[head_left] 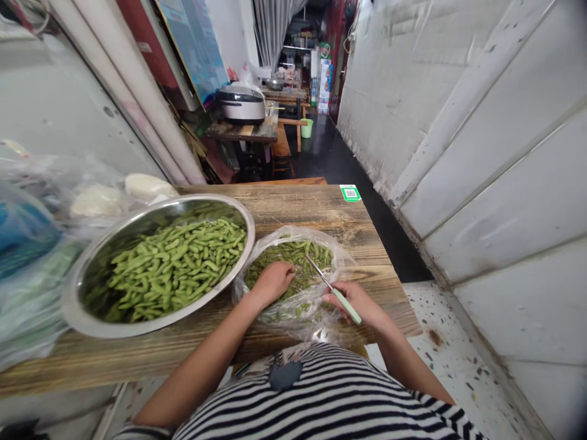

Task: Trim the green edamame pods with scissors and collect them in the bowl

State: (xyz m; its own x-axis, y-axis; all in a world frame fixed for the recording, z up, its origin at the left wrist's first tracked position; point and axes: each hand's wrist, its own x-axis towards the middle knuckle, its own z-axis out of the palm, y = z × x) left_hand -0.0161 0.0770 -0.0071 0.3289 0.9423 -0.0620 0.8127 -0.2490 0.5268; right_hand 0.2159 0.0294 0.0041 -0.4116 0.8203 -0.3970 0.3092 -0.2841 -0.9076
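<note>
My left hand [274,283] rests on the pods of green edamame [293,260] inside a clear plastic bag [302,313]; its fingers are hidden or curled against them. My right hand [354,303] grips a pair of scissors [331,292] with a pale green handle, the blades pointing up and left into the bag. To the left, a large stainless steel bowl [137,329] is heaped with more green edamame pods [172,267]. Bowl and bag sit side by side on a weathered wooden table [312,211].
Plastic bags [30,244] and white packets [147,186] lie at the left beyond the bowl. A QR code sticker [350,193] marks the far table edge. A white panelled wall [481,159] runs along the right, above a speckled terrazzo floor [452,348]. Farther back stands a rice cooker [241,104] on a wooden table.
</note>
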